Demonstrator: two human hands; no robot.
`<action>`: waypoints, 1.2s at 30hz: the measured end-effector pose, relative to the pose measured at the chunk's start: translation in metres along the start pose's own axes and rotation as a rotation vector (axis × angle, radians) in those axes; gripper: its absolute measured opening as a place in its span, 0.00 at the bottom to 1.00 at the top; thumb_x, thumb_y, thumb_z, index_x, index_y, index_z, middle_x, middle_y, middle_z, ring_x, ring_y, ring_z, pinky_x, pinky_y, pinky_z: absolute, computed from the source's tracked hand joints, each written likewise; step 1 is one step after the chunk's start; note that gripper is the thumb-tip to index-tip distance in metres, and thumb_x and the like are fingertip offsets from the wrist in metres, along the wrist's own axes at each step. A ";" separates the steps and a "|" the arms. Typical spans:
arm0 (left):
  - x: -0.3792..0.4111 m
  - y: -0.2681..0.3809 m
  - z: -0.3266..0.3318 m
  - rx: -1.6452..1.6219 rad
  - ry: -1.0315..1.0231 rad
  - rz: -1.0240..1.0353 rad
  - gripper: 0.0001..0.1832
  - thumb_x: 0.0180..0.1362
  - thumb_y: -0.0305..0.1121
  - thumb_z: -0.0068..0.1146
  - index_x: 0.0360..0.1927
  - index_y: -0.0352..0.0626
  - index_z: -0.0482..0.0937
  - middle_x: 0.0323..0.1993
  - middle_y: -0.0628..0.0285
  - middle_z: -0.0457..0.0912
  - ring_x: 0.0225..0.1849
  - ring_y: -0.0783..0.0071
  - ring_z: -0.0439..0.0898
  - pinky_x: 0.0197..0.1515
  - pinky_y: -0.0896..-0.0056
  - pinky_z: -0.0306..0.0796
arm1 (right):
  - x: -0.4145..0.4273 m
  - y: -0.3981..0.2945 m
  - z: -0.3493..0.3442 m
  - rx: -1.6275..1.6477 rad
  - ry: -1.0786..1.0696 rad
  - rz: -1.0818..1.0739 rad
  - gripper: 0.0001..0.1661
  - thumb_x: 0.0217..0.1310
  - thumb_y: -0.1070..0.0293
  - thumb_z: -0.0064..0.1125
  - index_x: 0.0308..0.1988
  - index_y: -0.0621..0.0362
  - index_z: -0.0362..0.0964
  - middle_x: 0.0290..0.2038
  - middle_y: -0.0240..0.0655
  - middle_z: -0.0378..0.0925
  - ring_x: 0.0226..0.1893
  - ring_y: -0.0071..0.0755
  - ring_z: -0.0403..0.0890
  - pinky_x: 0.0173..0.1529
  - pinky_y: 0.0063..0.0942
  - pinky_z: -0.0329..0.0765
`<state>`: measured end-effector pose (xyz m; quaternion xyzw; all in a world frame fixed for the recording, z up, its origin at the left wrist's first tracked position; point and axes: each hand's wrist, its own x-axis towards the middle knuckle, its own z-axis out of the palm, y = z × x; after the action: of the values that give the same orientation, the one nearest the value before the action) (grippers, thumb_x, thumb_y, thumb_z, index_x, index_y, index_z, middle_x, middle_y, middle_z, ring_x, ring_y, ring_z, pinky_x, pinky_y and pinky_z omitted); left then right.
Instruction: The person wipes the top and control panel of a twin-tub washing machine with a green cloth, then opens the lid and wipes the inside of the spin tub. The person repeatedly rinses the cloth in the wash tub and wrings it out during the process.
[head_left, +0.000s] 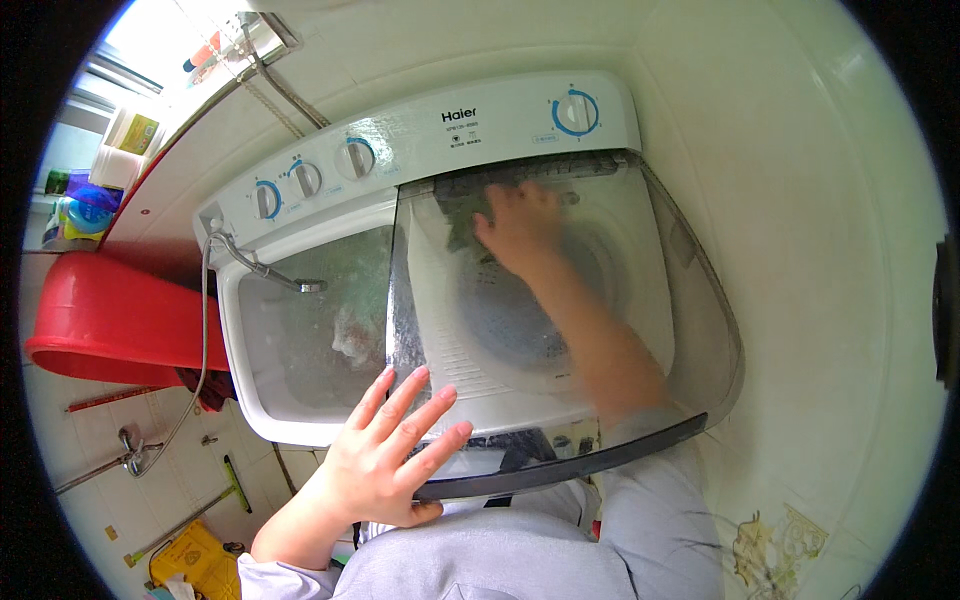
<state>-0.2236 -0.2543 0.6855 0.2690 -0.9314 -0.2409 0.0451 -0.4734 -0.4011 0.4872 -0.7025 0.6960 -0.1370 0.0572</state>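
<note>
A white Haier twin-tub washing machine (517, 142) stands before me. Its smoky see-through lid (701, 300) is tilted up over the right-hand spin side. My left hand (382, 457) grips the lid's dark front edge (570, 472), fingers spread on top and thumb below. Beneath the lid, my right hand (525, 225) reaches to the back of the spin side, blurred through the plastic. Its fingers look apart, with nothing visible in them. A dark greenish patch (466, 217) shows beside it; I cannot tell whether it is cloth or reflection. The round spin opening (517, 307) lies below my right forearm.
A shower-type hose nozzle (311, 286) hangs over the left wash tub (255, 360), which holds cloudy water and something pale (352, 337). At left stand a red plastic tub (112, 315) and wall tap (133, 454). A tiled wall (787, 262) borders the machine's right side.
</note>
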 end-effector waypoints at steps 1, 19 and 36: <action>0.000 0.000 0.000 -0.004 -0.001 0.000 0.49 0.26 0.48 0.74 0.62 0.53 0.77 0.69 0.51 0.71 0.71 0.41 0.67 0.72 0.32 0.57 | -0.004 0.018 -0.007 -0.014 0.000 0.053 0.25 0.63 0.51 0.56 0.51 0.58 0.76 0.46 0.40 0.81 0.53 0.43 0.72 0.56 0.49 0.65; 0.002 0.002 -0.006 0.008 -0.015 -0.016 0.48 0.26 0.48 0.75 0.61 0.53 0.79 0.67 0.51 0.73 0.71 0.41 0.67 0.72 0.34 0.57 | -0.013 0.089 -0.044 -0.267 -0.022 0.085 0.27 0.69 0.51 0.53 0.58 0.59 0.73 0.53 0.38 0.81 0.55 0.45 0.74 0.58 0.45 0.65; 0.010 0.000 -0.021 -0.007 -0.020 0.000 0.48 0.27 0.49 0.73 0.61 0.51 0.78 0.67 0.50 0.73 0.71 0.41 0.67 0.72 0.34 0.58 | 0.005 0.005 -0.007 -0.078 -0.008 -0.016 0.23 0.66 0.52 0.53 0.49 0.61 0.75 0.43 0.43 0.82 0.50 0.47 0.76 0.53 0.45 0.74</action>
<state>-0.2278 -0.2682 0.7036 0.2663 -0.9310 -0.2469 0.0369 -0.4805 -0.4055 0.4930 -0.7103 0.6949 -0.1076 0.0312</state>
